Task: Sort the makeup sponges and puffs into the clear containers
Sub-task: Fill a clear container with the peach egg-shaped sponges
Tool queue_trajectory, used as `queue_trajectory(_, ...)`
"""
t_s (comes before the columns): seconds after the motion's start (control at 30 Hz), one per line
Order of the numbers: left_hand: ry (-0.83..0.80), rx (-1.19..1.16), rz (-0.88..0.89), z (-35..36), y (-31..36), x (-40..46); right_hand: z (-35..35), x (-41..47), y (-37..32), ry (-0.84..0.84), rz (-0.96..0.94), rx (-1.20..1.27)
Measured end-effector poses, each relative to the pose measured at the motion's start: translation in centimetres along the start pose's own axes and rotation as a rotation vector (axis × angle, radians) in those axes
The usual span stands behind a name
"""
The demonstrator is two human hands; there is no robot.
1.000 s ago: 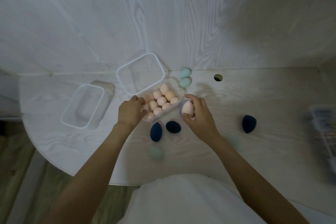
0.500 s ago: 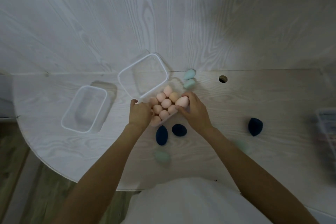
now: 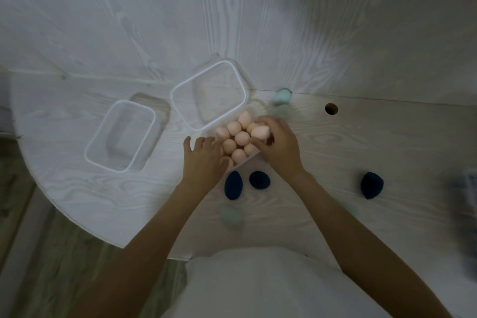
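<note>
A pale wood-grain table with a rounded left edge stands against a matching wood-grain wall. A round hole sits in the tabletop at far right. Wood floor shows near left. A white garment fills the near edge.

No readable text, labels, brands or numbers anywhere; none on the containers, sponges or table.

A blurred object is cut off at the right edge. The clear container holding peach sponges is mostly hidden behind both hands.
</note>
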State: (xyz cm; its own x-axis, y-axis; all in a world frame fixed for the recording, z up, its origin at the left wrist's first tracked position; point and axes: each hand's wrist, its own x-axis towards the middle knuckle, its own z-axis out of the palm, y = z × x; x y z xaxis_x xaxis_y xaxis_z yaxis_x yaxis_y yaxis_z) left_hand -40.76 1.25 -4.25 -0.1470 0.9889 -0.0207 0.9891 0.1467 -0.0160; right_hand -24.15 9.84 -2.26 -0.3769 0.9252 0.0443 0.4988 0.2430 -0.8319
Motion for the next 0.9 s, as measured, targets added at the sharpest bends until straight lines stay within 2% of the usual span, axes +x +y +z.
queue_trajectory(0.13,0.078,-0.045,-0.053,-0.1,0.4,-1.3,0.8,2.2,-1.1,-0.108,-0.013,0.147)
queue_trajectory(0.27,0.069,-0.088,-0.080,0.2,0.5,-1.8,2.4,3.5,-2.3,-0.227,-0.099,0.191)
queue_trajectory(0.43,0.125,-0.147,-0.051,0.9,0.0,-2.1,5.4,4.2,-1.8,-0.482,-0.399,-0.153)
queue_trajectory(0.6,0.161,-0.138,-0.067,1.1,0.3,-2.7,6.6,5.8,-0.7,-0.505,-0.928,-0.677)
queue_trajectory(0.67,0.177,-0.137,-0.062,1.0,0.3,-2.8,6.6,6.4,-1.3,-0.616,-0.933,-0.867)
queue_trajectory(0.73,0.190,-0.128,-0.056,1.0,0.1,-3.0,6.8,6.7,-1.9,-0.714,-0.840,-0.862)
queue_trajectory(0.8,0.202,-0.126,-0.052,1.1,-0.1,-3.2,6.8,7.1,-2.4,-0.692,-0.810,-0.793)
queue_trajectory(0.9,0.246,-0.147,-0.041,1.3,-0.4,-3.2,6.3,6.9,-2.7,-0.559,-0.896,-0.818)
